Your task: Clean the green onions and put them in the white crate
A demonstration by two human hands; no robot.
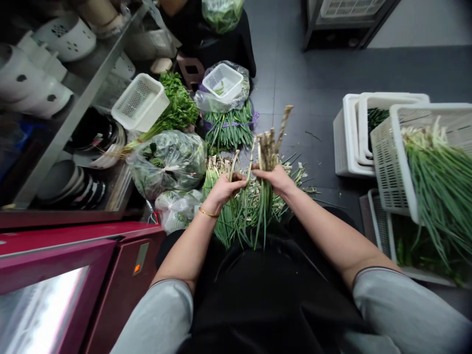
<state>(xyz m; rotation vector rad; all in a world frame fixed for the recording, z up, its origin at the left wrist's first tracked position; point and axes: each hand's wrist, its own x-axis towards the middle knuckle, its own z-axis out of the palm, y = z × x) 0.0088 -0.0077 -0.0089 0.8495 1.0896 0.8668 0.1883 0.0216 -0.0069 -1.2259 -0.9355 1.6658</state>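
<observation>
My right hand (273,178) is wrapped round a bunch of green onions (266,152), roots up and green leaves hanging down. Left of it, my left hand (229,188) pinches a thin green onion stalk (233,164) between thumb and fingers. Another pale stalk stands between the two hands. Below and behind my hands lies a pile of green onions (217,172), with loose leaves and peelings (291,177) to its right. A gold bracelet is on my left wrist.
White crates (396,167) with green onions (442,182) stand at the right. Bagged greens (167,162), leafy herbs (180,101) and two small white baskets (138,103) (223,82) are at the left and ahead. A metal shelf (79,105) and a red cabinet (125,275) border the left side.
</observation>
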